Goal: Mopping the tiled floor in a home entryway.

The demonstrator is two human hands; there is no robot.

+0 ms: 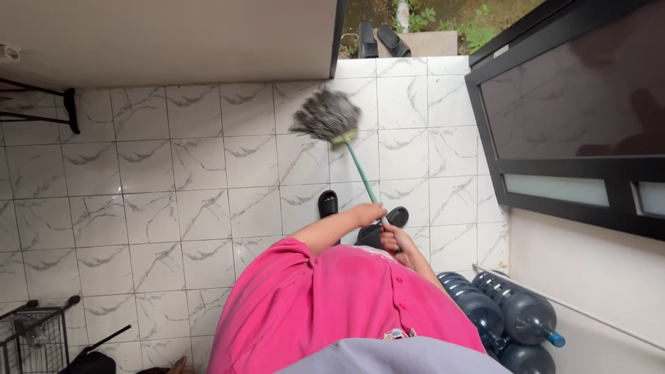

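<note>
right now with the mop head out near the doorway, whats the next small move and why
Probably draw the mop head back along the tiles toward the feet. Both hands, left hand and right hand, grip the green handle close to the body, and the head lies stretched far out near the open doorway, with the pale marbled floor between them.

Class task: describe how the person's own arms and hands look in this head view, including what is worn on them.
Both arms are bare below short bright pink sleeves of a buttoned shirt. The left hand and right hand wear no gloves; no rings or watch can be made out.
</note>
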